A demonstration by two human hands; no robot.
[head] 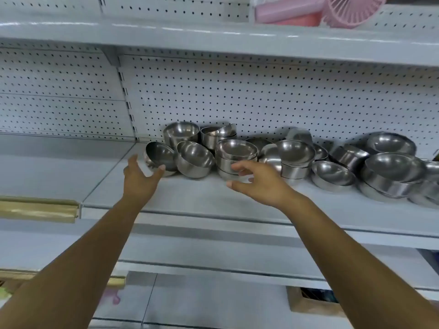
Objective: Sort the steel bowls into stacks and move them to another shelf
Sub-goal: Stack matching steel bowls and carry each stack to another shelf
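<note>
Several steel bowls lie jumbled along the back of a white shelf (pixel 190 195), some nested, some tipped on their sides. My left hand (pixel 140 176) is open just in front of a tilted bowl (pixel 159 155) at the left end of the pile, thumb near its rim, holding nothing. My right hand (pixel 256 182) is open with fingers spread, its fingertips close to a short stack of bowls (pixel 235 155). More bowls sit further right, among them a larger nested pair (pixel 394 174).
A white pegboard back panel (pixel 261 96) rises behind the bowls. The shelf above holds pink plastic ware (pixel 308 10). A gold price strip (pixel 38 208) edges the left bay's shelf. A cardboard box (pixel 316 302) sits on a lower level.
</note>
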